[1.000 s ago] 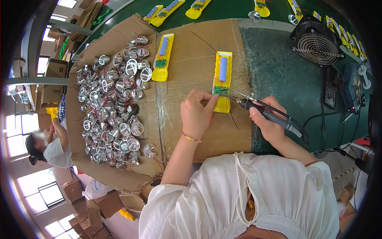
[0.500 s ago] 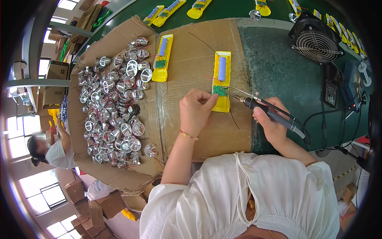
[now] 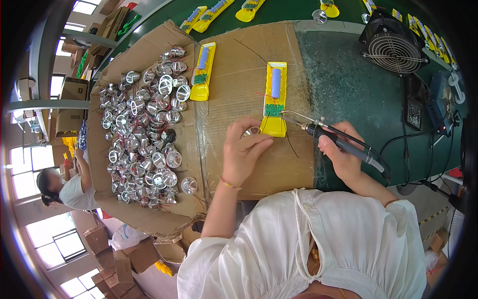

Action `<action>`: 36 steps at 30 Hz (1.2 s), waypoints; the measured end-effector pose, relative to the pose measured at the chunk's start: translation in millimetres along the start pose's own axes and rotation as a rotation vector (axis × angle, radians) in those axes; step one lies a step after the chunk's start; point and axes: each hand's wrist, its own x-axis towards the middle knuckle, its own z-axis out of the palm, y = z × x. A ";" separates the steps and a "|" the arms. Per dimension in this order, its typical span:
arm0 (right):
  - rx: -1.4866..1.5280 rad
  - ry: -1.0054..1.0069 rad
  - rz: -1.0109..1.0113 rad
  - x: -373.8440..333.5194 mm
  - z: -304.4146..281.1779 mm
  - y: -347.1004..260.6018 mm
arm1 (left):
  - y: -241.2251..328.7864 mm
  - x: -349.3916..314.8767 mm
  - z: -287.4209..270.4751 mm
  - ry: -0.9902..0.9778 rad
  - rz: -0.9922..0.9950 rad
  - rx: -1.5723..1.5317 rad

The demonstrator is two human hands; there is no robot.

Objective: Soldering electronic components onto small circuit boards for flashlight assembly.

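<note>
A yellow flashlight housing (image 3: 274,127) lies on the cardboard before me, with a purple battery cell (image 3: 276,83) and a green circuit board (image 3: 274,110) in it. Thin wires stick out from the board. My right hand (image 3: 342,151) is wrapped round a soldering iron (image 3: 343,144) with a thin metal feed tube; its tip points at the board's right edge, and I cannot tell whether they touch. Beside the housing's lower left, my left hand (image 3: 244,152) is closed, thumb against fingers, on a shiny reflector cup (image 3: 252,131) that its fingers partly cover.
A cardboard tray (image 3: 185,209) full of silver reflector cups (image 3: 142,134) stands at left. Another yellow housing (image 3: 200,92) lies beside it. A black fan (image 3: 393,50) and a blue soldering station (image 3: 439,107) with cables are at right. Several housings line the far edge. A person (image 3: 69,187) works at far left.
My left hand has drawn back from the circuit board toward me, and a reflector cup now shows at its fingers. The right hand with the soldering iron has barely moved.
</note>
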 end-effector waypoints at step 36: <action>-0.069 0.023 -0.060 1.9 -3.8 -5.3 | -4.2 54.5 -4.9 -0.384 -0.592 -0.342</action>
